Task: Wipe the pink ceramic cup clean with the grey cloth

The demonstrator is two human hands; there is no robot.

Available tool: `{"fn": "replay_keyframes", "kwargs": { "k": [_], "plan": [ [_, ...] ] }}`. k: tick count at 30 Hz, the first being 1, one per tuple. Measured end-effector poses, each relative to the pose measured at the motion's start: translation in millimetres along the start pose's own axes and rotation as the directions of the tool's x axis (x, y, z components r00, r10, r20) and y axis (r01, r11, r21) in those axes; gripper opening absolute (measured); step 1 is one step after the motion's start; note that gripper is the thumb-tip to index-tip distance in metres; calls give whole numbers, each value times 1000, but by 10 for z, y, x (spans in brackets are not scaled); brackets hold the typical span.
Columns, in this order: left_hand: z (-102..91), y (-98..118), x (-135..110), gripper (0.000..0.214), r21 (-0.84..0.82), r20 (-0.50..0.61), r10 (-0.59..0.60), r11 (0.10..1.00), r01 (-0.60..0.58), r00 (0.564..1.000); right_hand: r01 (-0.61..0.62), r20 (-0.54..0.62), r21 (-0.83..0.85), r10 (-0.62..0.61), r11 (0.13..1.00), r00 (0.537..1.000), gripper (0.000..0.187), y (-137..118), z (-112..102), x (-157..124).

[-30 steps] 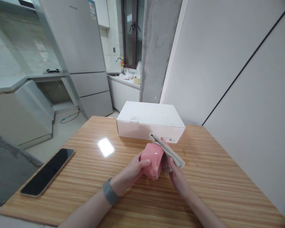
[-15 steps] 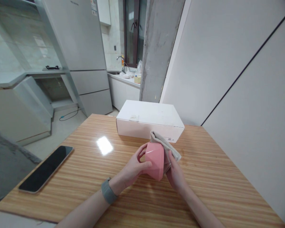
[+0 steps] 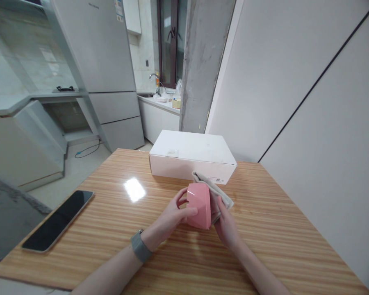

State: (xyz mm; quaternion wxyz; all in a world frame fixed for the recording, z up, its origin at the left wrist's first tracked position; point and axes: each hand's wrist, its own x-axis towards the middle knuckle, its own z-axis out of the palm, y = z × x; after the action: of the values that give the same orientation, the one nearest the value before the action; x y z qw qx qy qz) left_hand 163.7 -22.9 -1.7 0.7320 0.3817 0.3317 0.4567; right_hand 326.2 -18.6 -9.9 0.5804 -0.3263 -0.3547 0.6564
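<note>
A glossy pink bowl (image 3: 199, 205) with flat-sided walls is held tilted on its side above the table, its opening turned to the right. My left hand (image 3: 178, 211) grips it from the left, thumb on the near wall and fingers curled behind. My right hand (image 3: 226, 223) is closed on a folded grey cloth (image 3: 215, 192), which presses against the bowl's open side. Part of the cloth sits inside or behind the rim; how far in is hidden.
Behind the hands a white cardboard box (image 3: 192, 153) stands on the wooden table (image 3: 270, 229). A smartphone (image 3: 60, 219) lies near the left edge. A white wall (image 3: 320, 135) runs along the right side. Farther back are a fridge (image 3: 110, 61) and a sink counter (image 3: 160, 116).
The bowl has turned slightly in my left hand, its lower end coming up a little. The cloth stays against its open side, with my right hand nearly in place. The view has shifted slightly.
</note>
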Motion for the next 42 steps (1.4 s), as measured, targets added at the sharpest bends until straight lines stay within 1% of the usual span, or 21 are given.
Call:
{"fn": "replay_keyframes", "kwargs": {
  "k": [2, 4, 7, 10, 12, 14, 17, 19, 22, 25, 27, 30, 33, 35, 38, 40, 42],
  "plan": [
    [-4, -1, 4, 75, -46, 8, -1, 999, 2, 1000, 30, 11, -16, -30, 999, 999, 43, 25, -31, 5],
    [-4, -5, 4, 71, -89, 22, -2, 996, 4, 1000, 68, 54, -39, -66, 997, 996, 42, 40, -62, 5],
    [14, -11, -12, 67, -98, 11, -18, 995, 19, 1000, 139, 121, -109, -126, 984, 985, 44, 36, -86, -1],
    [46, -15, -35, 66, -92, -13, -4, 996, 3, 1000, 139, 123, -141, -122, 980, 985, 44, 19, -71, 5],
    [59, -17, -43, 75, -96, -10, 23, 995, -24, 1000, 109, 82, -114, -100, 987, 992, 44, 13, -52, 18],
    [62, -15, -42, 90, -82, 21, 55, 995, -54, 998, 81, 33, -73, -79, 994, 996, 44, 9, -38, 30],
    [53, -5, -29, 110, -2, 76, 85, 996, -85, 994, 33, -20, -29, -34, 999, 999, 42, -4, -27, 27],
    [46, 3, -16, 113, 51, 66, 80, 995, -83, 995, 14, -38, -12, -15, 1000, 999, 41, -22, -21, 10],
    [31, 1, 9, 111, 93, 20, 52, 994, -53, 998, 15, -45, 4, -14, 1000, 999, 41, -51, 3, -23],
    [9, -26, 33, 111, 115, -21, 37, 993, -34, 999, 26, -21, 2, -26, 1000, 999, 41, -61, 35, -44],
    [-4, -46, 40, 106, 102, -42, 37, 994, -33, 998, 42, -5, 1, -42, 999, 999, 42, -54, 54, -50],
    [-4, -52, 29, 95, 62, -61, 49, 997, -45, 997, 63, 10, 9, -63, 998, 998, 43, -33, 65, -54],
    [22, -30, 0, 85, 38, -79, 52, 998, -49, 996, 69, 58, 13, -70, 998, 996, 43, -14, 52, -63],
    [41, -14, -19, 77, 17, -80, 46, 999, -44, 996, 84, 91, -17, -82, 996, 992, 42, -3, 32, -75],
    [54, -5, -33, 63, -36, -34, 13, 999, -14, 999, 161, 118, -118, -147, 980, 982, 41, 12, -4, -96],
    [54, -7, -33, 57, -64, 1, -23, 998, 23, 1000, 209, 127, -188, -187, 960, 974, 41, 18, -20, -103],
    [56, -11, -30, 55, -77, 14, -45, 996, 45, 999, 211, 135, -213, -186, 954, 973, 42, 21, -25, -100]
  ]
}}
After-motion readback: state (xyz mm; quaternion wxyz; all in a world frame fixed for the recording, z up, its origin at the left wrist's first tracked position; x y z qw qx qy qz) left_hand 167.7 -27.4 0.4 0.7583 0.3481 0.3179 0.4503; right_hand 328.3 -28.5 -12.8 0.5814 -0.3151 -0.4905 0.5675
